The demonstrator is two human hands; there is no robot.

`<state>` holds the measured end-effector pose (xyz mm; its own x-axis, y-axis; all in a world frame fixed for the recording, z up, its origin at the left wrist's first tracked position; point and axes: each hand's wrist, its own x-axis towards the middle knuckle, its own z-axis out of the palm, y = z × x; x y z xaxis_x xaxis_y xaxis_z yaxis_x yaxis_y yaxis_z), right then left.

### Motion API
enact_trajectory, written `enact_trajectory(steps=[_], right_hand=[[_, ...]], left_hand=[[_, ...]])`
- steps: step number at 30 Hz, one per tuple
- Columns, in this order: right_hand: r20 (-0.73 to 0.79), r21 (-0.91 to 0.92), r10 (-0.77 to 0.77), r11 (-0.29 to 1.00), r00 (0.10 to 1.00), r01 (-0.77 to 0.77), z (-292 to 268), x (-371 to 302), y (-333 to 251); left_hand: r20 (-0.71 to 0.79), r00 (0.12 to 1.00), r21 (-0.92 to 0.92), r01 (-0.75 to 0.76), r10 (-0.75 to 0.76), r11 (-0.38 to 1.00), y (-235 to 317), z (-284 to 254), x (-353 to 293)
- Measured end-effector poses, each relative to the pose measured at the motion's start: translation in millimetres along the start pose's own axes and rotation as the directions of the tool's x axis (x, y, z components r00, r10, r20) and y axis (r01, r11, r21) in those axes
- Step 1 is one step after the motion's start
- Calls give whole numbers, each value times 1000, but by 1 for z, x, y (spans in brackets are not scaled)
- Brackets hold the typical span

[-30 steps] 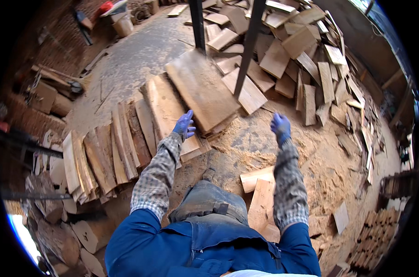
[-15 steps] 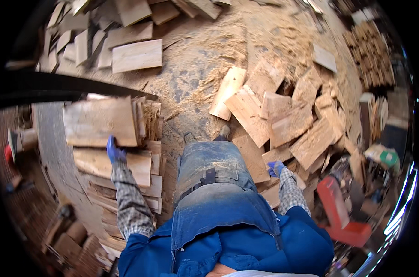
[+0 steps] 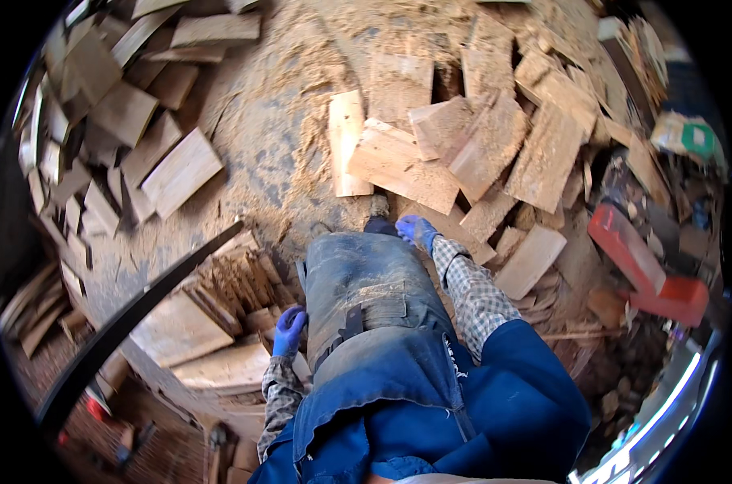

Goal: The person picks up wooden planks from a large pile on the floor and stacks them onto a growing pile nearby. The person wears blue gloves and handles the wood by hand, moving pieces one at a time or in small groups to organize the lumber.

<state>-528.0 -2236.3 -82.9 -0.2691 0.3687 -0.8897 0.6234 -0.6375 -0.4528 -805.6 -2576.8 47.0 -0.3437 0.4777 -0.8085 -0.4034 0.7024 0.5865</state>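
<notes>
My left hand [image 3: 289, 330], in a blue glove, hangs by my left hip beside a stack of flat wooden boards [image 3: 221, 355] and holds nothing. My right hand [image 3: 417, 230], also blue-gloved, reaches forward past my knee toward a pale plank [image 3: 405, 165] lying in the loose pile ahead, its fingers curled and apart from the wood. A narrower light plank [image 3: 347, 143] lies just left of that one. My denim apron [image 3: 366, 298] fills the middle of the view.
Sawdust [image 3: 277, 137] covers the ground ahead. Loose wood offcuts [image 3: 535, 145] spread to the right and more planks [image 3: 124, 137] pile up on the left. A dark metal bar [image 3: 132, 315] crosses at lower left. A red tool body [image 3: 636, 258] sits at right.
My view has swung further round over the pile. My left hand dropped from the stacked boards to my hip. My right hand rose from my side and reached toward the planks ahead.
</notes>
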Motion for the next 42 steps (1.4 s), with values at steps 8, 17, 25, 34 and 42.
enact_trajectory(steps=[8,17,25,34,42], right_hand=[[-206,400,154,914,966,-60,-22,-32,48],[-186,676,389,717,902,-170,31,-96,119],[-203,901,485,433,851,-31,4,-72,159],[-263,961,575,85,774,264,-138,48,195],[-238,859,481,-302,844,414,-266,217,230]], left_hand=[[69,974,111,208,-216,972,70,-52,135],[152,987,344,-107,58,933,237,26,292],[512,852,549,-420,106,722,252,170,314],[505,847,739,-326,-165,589,148,335,315],[762,646,633,-757,42,160,71,546,460]])
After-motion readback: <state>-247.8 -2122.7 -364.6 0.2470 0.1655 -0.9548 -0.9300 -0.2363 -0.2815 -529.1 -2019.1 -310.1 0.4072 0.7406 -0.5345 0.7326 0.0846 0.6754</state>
